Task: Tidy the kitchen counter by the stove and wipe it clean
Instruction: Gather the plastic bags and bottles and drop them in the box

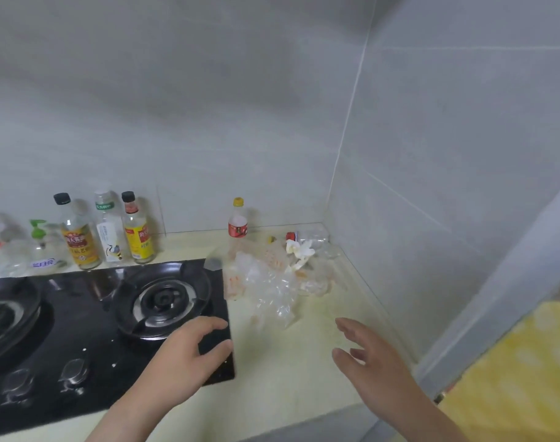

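Note:
A pale yellow counter [285,355] runs to the right of a black gas stove [81,333]. A heap of crumpled clear plastic bags [272,282] lies on the counter near the corner, with white scraps [299,248] on top. Behind it stands a yellow-capped bottle [238,226], and a clear bottle [310,236] lies on its side in the corner. My left hand [189,355] hovers over the stove's right front edge, fingers loosely spread and holding nothing. My right hand [367,358] is open above the counter, fingers pointing toward the bags.
Three sauce bottles [109,232] stand against the wall behind the stove, with clear containers [33,250] further left. Tiled walls close the corner at back and right. A yellow patterned cloth [521,378] shows at lower right, past the counter's end.

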A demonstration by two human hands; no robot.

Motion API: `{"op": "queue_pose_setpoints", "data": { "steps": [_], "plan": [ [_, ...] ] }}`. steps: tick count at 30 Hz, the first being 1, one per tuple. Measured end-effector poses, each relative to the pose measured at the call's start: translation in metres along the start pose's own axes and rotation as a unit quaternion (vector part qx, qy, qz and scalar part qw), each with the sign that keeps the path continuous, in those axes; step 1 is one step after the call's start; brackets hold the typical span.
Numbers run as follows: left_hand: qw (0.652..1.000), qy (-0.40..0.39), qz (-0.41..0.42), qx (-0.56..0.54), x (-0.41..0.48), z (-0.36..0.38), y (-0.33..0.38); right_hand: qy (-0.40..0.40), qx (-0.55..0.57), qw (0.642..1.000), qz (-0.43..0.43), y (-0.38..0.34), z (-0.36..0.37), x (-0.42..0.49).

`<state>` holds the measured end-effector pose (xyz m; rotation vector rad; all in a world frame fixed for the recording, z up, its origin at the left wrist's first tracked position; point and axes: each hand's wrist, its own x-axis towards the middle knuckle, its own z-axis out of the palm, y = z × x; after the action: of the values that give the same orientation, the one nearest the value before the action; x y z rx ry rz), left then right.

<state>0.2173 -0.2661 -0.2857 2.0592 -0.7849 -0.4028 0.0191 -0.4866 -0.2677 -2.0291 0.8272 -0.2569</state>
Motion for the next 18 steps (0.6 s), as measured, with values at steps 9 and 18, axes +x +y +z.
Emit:
{"op": "queue_pose_setpoints", "data": {
  "steps": [9,18],
  "plan": [
    [0.998,-0.049,-0.042,-0.010,0.099,0.033,-0.023,-0.023,0.009,1.000,0.019,0.013,0.002,0.099],
    [0.996,-0.018,-0.087,-0.029,0.153,0.077,-0.015,-0.076,0.016,0.997,0.026,0.025,-0.012,0.177]
  ]
}}
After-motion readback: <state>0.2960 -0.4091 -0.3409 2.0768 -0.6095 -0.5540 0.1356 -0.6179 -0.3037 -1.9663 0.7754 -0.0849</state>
